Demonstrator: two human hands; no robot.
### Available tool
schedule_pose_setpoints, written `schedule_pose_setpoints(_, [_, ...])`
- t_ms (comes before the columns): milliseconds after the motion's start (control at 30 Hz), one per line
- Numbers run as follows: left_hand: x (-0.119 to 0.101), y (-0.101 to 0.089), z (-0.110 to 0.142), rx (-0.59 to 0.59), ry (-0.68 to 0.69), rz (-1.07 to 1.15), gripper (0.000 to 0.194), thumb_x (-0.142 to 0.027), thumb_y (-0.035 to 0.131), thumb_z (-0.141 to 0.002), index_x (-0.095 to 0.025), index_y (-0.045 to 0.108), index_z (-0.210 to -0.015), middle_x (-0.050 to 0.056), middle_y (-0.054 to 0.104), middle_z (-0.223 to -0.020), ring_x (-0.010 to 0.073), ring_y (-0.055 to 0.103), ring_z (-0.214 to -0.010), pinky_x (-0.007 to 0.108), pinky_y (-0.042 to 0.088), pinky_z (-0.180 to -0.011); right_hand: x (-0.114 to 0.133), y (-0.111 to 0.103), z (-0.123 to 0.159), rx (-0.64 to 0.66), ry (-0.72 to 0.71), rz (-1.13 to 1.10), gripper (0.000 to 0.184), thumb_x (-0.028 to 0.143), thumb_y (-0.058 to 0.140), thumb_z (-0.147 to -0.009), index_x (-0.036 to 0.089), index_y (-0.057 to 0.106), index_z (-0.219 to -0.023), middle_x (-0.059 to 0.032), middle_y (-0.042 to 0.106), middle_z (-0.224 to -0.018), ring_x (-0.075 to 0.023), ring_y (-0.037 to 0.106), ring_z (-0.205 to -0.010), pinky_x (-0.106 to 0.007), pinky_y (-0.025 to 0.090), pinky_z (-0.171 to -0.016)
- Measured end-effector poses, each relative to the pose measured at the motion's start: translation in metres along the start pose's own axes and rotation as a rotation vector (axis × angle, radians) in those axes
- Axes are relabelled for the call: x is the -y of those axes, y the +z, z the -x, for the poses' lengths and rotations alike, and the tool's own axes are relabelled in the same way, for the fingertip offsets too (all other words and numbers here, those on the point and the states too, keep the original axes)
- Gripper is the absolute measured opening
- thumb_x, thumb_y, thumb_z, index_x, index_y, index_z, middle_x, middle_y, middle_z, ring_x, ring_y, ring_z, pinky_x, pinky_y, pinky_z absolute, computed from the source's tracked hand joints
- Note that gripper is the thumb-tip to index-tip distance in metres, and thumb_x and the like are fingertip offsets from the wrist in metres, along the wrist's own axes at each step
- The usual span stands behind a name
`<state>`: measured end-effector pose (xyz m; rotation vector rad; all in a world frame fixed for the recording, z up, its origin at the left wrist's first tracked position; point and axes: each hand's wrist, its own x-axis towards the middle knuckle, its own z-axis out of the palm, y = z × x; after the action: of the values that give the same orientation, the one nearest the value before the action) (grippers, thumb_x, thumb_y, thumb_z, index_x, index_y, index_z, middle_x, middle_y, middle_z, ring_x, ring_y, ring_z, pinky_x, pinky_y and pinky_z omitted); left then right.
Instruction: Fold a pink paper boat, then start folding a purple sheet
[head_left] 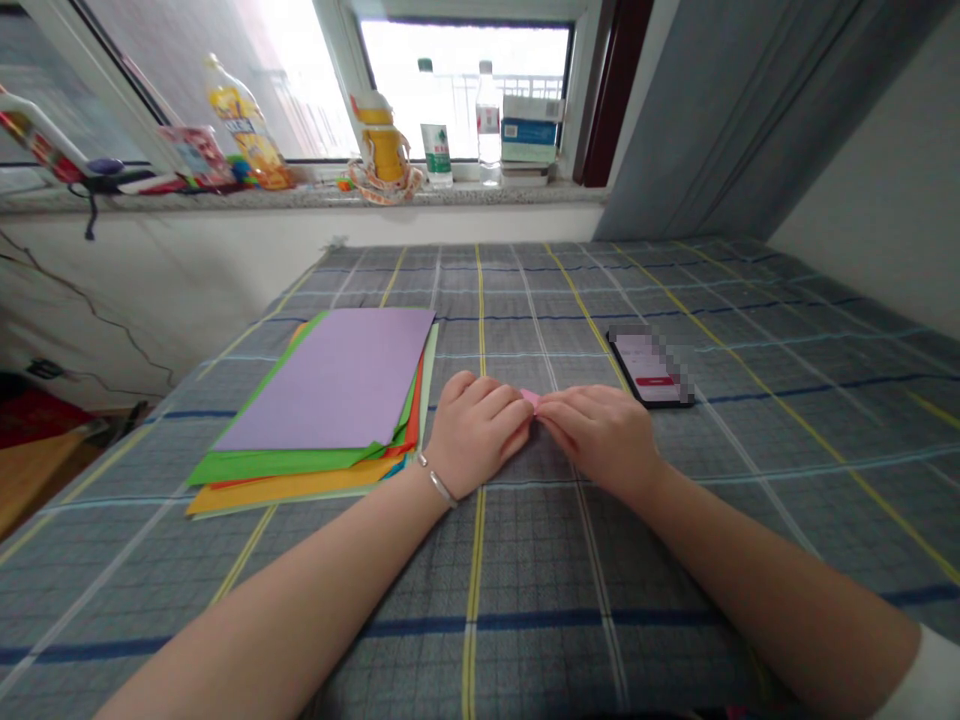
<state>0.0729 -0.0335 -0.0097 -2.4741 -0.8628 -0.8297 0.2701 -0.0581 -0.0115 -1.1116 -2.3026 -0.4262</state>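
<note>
Between my two hands is a small piece of pink paper (531,397), mostly covered by my fingers. My left hand (480,430), with a silver bracelet (439,482) at the wrist, has its fingers closed on the paper's left side. On the right side, my right hand (604,435) pinches the same paper, its fingertips almost meeting those of the left. How the paper is folded cannot be made out. To the left of my left hand lies a stack of coloured paper sheets (330,385), purple on top, with green, orange and red edges showing below.
A phone (651,368) with a lit screen lies beyond my right hand on the checked cloth (540,560). On the windowsill (315,198) stand a yellow drinking bottle (386,145), a clear bottle (488,125), a white-green tube (437,155) and stacked boxes (529,135).
</note>
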Motion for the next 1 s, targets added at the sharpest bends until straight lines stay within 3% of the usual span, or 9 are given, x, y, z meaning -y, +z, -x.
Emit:
schedule_pose_setpoints(567, [0.022, -0.004, 0.001, -0.001, -0.169, -0.013, 0.007, -0.02, 0.057, -0.081, -0.022, 0.058, -0.075, 0.0, 0.068, -0.078, 0.0194, 0.057, -0.08, 0.04, 0.033, -0.082, -0.027, 0.0, 0.003, -0.108, 0.046, -0.079, 0.017, 0.026, 0.054, -0.09, 0.024, 0.071, -0.09, 0.0016, 0.075, -0.092, -0.0166, 0.068, -0.086, -0.03, 0.048, -0.082])
schedule_pose_setpoints(900, [0.05, -0.008, 0.009, 0.035, -0.185, -0.014, 0.008, -0.02, 0.054, -0.083, -0.022, 0.057, -0.076, 0.001, 0.067, -0.077, 0.0203, 0.057, -0.081, 0.04, 0.033, -0.085, -0.046, -0.007, 0.011, -0.175, 0.164, -0.053, 0.014, 0.025, 0.058, -0.087, 0.024, 0.071, -0.086, 0.0011, 0.076, -0.092, -0.0159, 0.07, -0.084, -0.027, 0.051, -0.075])
schedule_pose_setpoints(1000, [0.058, -0.008, 0.011, 0.087, -0.256, 0.046, 0.006, -0.02, 0.053, -0.08, -0.021, 0.056, -0.075, 0.002, 0.065, -0.078, 0.0206, 0.057, -0.081, 0.039, 0.036, -0.084, -0.051, -0.007, 0.013, -0.178, 0.23, -0.032, 0.013, 0.025, 0.059, -0.086, 0.023, 0.072, -0.087, 0.0004, 0.075, -0.091, -0.017, 0.07, -0.083, -0.028, 0.052, -0.074])
